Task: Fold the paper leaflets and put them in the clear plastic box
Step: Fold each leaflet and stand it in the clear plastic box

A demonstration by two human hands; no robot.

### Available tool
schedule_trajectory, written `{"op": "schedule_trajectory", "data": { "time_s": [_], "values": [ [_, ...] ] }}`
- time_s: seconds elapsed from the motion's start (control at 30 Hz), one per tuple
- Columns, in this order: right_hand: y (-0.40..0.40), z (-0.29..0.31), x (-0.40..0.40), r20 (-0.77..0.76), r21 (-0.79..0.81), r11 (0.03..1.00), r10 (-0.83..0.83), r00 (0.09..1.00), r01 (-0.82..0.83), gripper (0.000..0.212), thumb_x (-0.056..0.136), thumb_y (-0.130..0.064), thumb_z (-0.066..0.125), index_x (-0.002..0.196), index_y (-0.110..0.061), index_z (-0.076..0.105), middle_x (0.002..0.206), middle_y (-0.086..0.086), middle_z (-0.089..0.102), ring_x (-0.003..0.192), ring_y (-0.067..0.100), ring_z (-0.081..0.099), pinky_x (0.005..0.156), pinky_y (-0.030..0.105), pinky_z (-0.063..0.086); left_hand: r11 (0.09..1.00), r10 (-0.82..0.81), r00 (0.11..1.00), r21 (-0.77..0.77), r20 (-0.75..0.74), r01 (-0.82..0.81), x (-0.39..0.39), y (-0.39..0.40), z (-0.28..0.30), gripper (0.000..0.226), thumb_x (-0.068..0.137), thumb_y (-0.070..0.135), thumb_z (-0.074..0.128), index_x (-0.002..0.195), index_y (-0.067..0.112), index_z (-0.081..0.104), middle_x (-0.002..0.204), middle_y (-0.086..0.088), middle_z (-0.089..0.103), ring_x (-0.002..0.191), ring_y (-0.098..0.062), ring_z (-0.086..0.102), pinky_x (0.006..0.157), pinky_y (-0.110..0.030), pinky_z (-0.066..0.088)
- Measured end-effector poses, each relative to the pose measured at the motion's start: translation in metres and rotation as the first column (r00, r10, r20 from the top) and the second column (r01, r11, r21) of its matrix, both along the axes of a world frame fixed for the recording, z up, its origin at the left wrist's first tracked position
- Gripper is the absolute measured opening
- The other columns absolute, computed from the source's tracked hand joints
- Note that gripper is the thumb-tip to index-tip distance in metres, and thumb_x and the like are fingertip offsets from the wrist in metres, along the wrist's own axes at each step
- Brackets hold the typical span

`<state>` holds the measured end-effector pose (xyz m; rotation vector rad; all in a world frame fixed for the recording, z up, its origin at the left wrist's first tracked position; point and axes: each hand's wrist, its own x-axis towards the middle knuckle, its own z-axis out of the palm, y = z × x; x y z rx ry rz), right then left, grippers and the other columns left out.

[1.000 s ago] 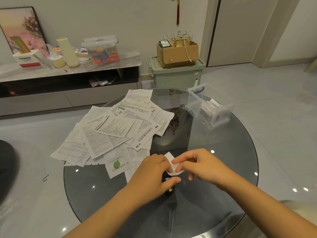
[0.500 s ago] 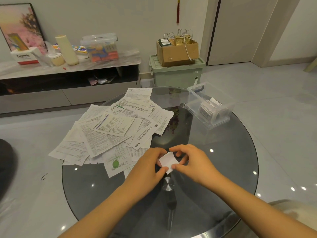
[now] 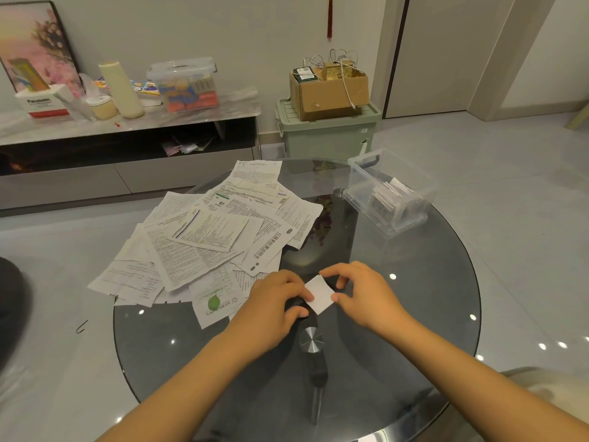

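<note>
A small white folded leaflet [image 3: 318,294] lies on the round dark glass table [image 3: 414,314], between my two hands. My left hand [image 3: 274,307] pinches its left edge with thumb and fingers. Its right corners are pinched by the fingertips and thumb of my right hand [image 3: 360,293]. A loose pile of unfolded printed leaflets [image 3: 210,237] covers the table's left half. The clear plastic box [image 3: 387,194] stands open at the table's far right and holds several folded leaflets.
Behind the table stand a low grey cabinet [image 3: 127,148] with bottles and a lidded box, and a green storage bin [image 3: 328,135] with a cardboard box on it. Pale tiled floor surrounds the table. A cushion edge [image 3: 548,387] shows at lower right.
The leaflet went from a crumpled mid-fold between my fingers to a flat small square. Both hands shifted slightly up the table and now pinch its edges.
</note>
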<state>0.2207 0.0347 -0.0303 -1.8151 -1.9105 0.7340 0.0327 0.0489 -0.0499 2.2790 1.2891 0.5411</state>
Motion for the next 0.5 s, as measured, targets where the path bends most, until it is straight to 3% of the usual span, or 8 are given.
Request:
{"op": "schedule_trajectory", "data": {
  "time_s": [0.13,0.27,0.4,0.5],
  "values": [
    [0.0,0.0,0.0,0.012,0.032,0.999,-0.005,1.0,0.004,0.037,0.089,-0.004,0.054,0.115,-0.028,0.064,0.094,-0.004,0.057,0.08,0.008,0.047,0.071,0.015,0.034,0.996,-0.012,0.996,0.082,-0.093,0.02,0.0,0.004,0.0,0.022,0.087,0.025,0.064,0.109,0.025,0.068,0.111,0.013,0.058,0.105,-0.012,0.05,0.091,-0.017,0.022],
    [-0.005,-0.002,-0.001,0.12,0.1,0.993,0.057,0.991,-0.069,0.026,0.091,-0.009,0.051,0.103,-0.019,0.071,0.102,-0.001,0.062,0.098,0.016,0.053,0.085,0.026,0.043,0.995,-0.025,0.994,0.098,-0.109,0.036,0.0,0.007,-0.002,0.027,0.088,0.029,0.063,0.115,0.027,0.067,0.111,0.011,0.058,0.105,-0.017,0.049,0.086,-0.015,0.02],
    [-0.01,0.002,0.002,0.183,0.114,0.982,0.127,0.975,-0.15,0.026,0.088,-0.033,0.06,0.109,-0.02,0.067,0.103,-0.006,0.059,0.103,0.013,0.05,0.087,0.027,0.044,0.982,-0.085,0.99,0.16,-0.115,0.103,0.002,0.009,0.001,0.027,0.088,0.035,0.054,0.104,0.022,0.072,0.095,0.006,0.063,0.087,-0.022,0.056,0.083,-0.025,0.032],
    [-0.012,0.003,0.001,0.249,0.102,0.979,0.149,0.957,-0.179,0.041,0.082,-0.05,0.062,0.112,-0.022,0.061,0.107,-0.007,0.056,0.103,0.011,0.046,0.085,0.024,0.042,0.95,-0.143,0.98,0.259,-0.137,0.175,0.002,0.009,0.003,0.031,0.086,0.035,0.046,0.088,0.021,0.074,0.081,0.007,0.064,0.07,-0.019,0.058,0.067,-0.03,0.047]
  ]
}}
